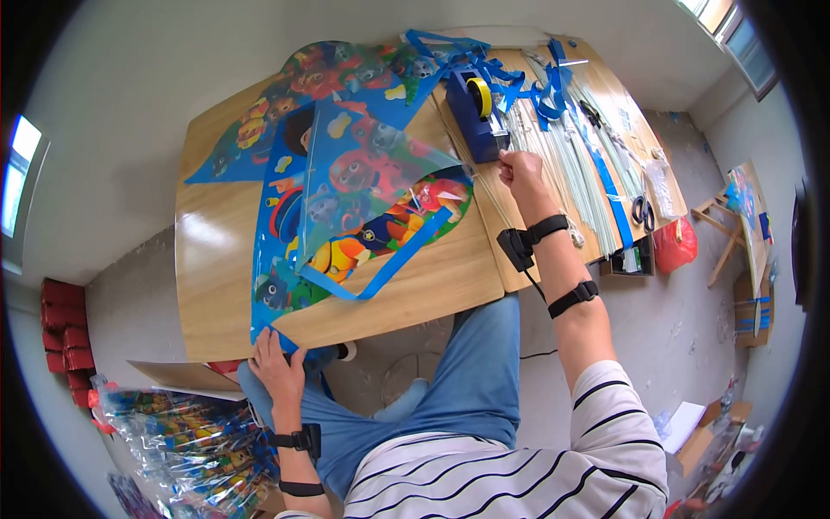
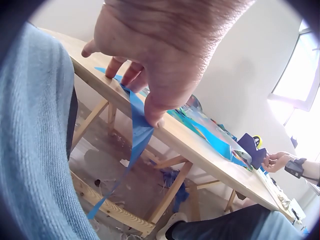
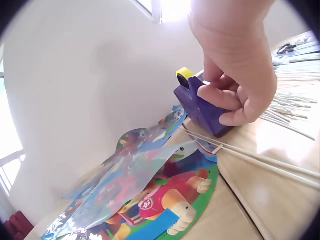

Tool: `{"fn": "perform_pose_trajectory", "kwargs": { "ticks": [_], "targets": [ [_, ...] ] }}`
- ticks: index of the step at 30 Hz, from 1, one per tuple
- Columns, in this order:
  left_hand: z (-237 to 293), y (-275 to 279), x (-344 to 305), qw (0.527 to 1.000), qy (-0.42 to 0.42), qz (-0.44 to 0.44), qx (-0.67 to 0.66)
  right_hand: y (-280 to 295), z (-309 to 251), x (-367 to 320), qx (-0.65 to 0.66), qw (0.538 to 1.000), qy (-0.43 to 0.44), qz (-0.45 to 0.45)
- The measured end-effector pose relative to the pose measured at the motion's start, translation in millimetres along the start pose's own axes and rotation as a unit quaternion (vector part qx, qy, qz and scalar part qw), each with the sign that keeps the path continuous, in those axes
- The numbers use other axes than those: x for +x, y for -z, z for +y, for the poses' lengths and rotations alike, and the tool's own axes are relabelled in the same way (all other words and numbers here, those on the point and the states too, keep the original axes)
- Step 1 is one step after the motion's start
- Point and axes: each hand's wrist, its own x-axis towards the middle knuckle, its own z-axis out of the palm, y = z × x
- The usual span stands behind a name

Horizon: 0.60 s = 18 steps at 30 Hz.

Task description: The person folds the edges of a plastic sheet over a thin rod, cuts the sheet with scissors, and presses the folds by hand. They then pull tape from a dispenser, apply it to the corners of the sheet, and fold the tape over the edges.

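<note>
My right hand (image 1: 523, 171) is at the cutter end of a dark blue tape dispenser (image 1: 474, 121) that carries a yellow-cored roll (image 3: 184, 76). Its thumb and forefinger pinch the end of the tape, which the fingers mostly hide. At the table's near left edge, my left hand (image 1: 278, 365) presses its fingers on a blue strip (image 2: 138, 117), part of which hangs below the edge. Across the table lies a printed kite sheet (image 1: 281, 216) with cartoon dogs, a see-through film part (image 1: 380, 160) folded over it. A blue band (image 1: 402, 261) runs off its near side.
Right of the dispenser lie many thin white rods (image 1: 575, 173), loose blue ribbon (image 1: 549, 95) and black scissors (image 1: 642, 213). A red bag (image 1: 675, 246) hangs beyond the right edge. Shiny printed sheets (image 1: 186, 450) are piled at lower left, near stacked red boxes (image 1: 65, 333).
</note>
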Motion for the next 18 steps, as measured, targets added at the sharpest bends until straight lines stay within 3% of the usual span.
{"fn": "perform_pose_trajectory", "kwargs": {
  "ticks": [1, 2, 3, 5, 6, 8, 12, 16, 18],
  "targets": [
    [2.8, 1.4, -0.2, 1.0, 0.003, 0.001, 0.003, 4.7, 9.5, 12.7, -0.057, 0.998, 0.028, 0.017],
    [4.7, 2.5, 1.0, 1.0, 0.005, 0.002, 0.005, 11.5, 25.6, 23.7, -0.214, 0.972, 0.093, 0.043],
    [4.3, 2.8, 1.6, 1.0, -0.011, 0.005, 0.0, 16.5, 39.8, 25.3, -0.365, 0.916, 0.155, 0.067],
    [1.6, 2.3, 3.5, 0.999, -0.026, 0.019, -0.009, 6.1, 43.9, 25.6, -0.325, 0.931, 0.091, 0.139],
    [0.5, -0.4, 2.8, 0.999, -0.028, 0.023, -0.014, 7.4, 37.5, 18.1, -0.362, 0.915, 0.15, 0.099],
    [1.1, -1.3, 6.4, 0.999, -0.02, 0.024, 0.003, -11.7, 11.7, -16.3, -0.184, 0.958, 0.22, -0.001],
    [4.4, 2.9, 4.6, 0.999, 0.001, 0.035, 0.003, -77.5, -19.6, -93.0, -0.143, 0.956, 0.162, -0.2],
    [8.3, 8.5, 3.7, 0.999, 0.043, 0.02, -0.01, -161.8, 7.8, -164.4, -0.212, 0.89, 0.124, -0.385],
    [8.1, 9.4, 4.4, 0.998, 0.054, 0.009, -0.025, -204.6, 30.6, -198.6, -0.228, 0.835, 0.132, -0.483]
  ]
}}
